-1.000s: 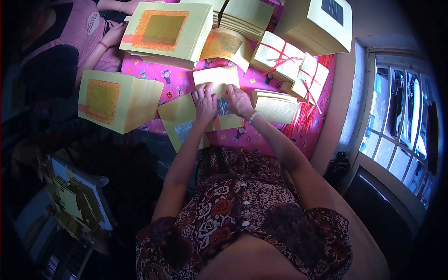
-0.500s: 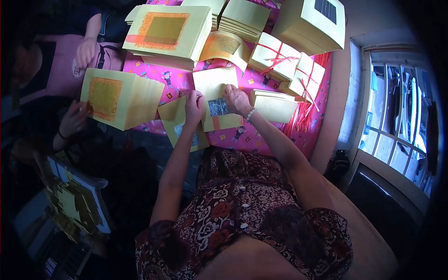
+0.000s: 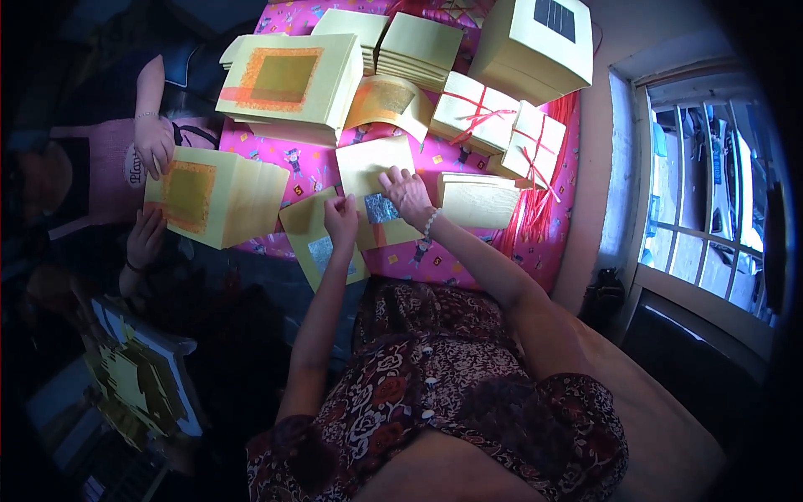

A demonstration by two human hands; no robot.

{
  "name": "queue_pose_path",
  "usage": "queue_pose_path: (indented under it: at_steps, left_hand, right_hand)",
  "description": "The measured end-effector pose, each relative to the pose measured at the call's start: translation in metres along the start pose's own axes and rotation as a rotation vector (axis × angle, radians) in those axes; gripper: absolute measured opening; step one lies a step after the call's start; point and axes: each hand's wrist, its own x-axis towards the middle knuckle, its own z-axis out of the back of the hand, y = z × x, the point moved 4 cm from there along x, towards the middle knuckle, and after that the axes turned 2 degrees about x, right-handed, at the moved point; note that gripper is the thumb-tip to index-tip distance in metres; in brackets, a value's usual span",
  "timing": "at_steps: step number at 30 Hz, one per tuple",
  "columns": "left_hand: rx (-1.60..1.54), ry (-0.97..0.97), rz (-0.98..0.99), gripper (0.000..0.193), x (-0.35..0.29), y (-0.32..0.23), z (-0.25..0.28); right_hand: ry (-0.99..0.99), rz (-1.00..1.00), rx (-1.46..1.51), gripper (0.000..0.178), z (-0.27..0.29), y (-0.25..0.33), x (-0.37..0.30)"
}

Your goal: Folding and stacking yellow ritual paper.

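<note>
A pale yellow paper sheet (image 3: 376, 159) with a silver foil patch (image 3: 381, 208) lies before me on the pink table. My right hand (image 3: 406, 199) rests on its right part, fingers spread beside the foil. At the sheet's left edge is my left hand (image 3: 341, 219), thumb and fingertips pinched together; whatever they hold is too small to make out. Partly under that hand and forearm, a second yellow sheet (image 3: 303, 219) with its own silver patch (image 3: 322, 249) lies slanted, its right side tucked beneath the first.
Beyond the sheets are a curved orange-printed sheet (image 3: 386, 102), a tall paper stack (image 3: 272, 71) and red-tied bundles (image 3: 473, 113). A loose stack (image 3: 477, 201) and red strings (image 3: 529, 219) lie right. At left, another person's hands (image 3: 153, 146) touch a printed paper stack (image 3: 186, 194).
My right hand has slid slightly nearer me, its curled fingers now spread. My left hand stays pinched at the sheet's edge. The other person's hands have come onto the left stack.
</note>
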Motion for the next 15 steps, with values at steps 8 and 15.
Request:
queue_pose_path:
  at_steps: [8, 15]
  left_hand:
    - [-0.421, 0.129, 0.453, 0.028, -0.003, -0.010, -0.019]
    - [-0.639, -0.058, 0.391, 0.027, 0.014, -0.014, -0.028]
  right_hand:
    - [-0.294, 0.343, -0.172, 0.016, -0.014, -0.004, -0.003]
    - [-0.284, 0.313, -0.077, 0.015, 0.004, -0.001, -0.001]
